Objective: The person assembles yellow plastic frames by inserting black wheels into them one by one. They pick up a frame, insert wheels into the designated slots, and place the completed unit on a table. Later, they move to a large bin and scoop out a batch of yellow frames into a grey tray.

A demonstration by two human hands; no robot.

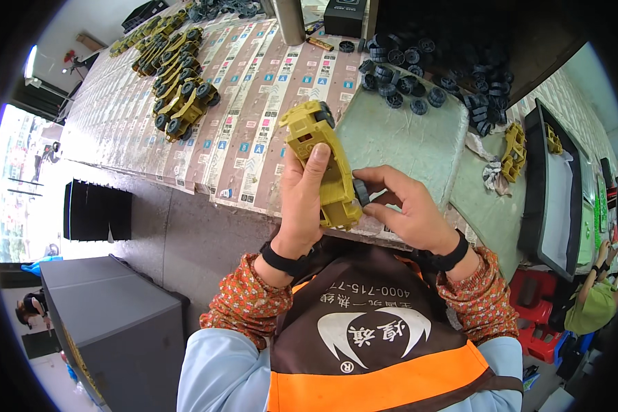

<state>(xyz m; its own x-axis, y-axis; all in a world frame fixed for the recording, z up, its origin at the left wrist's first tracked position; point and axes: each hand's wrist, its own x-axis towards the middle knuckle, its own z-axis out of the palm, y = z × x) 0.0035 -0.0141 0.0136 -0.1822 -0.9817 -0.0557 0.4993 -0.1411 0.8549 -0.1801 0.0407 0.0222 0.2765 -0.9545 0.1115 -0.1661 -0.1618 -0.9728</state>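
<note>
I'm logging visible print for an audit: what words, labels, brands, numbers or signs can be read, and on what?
I won't copy out wording; print stands here:
Brown apron: large white characters, digits and an emblem, legible.
Patterned table covering: repeated letters in coloured squares, legible; finer print too small.
Black box: pale print, too small to read.
Yellow toy vehicle body in the left hand: moulded marks, unclear.

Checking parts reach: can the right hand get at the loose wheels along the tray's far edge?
Probably yes, once freed: only the pale tray lies between the right hand and loose wheels; it pinches a dark wheel at the yellow toy.
</note>
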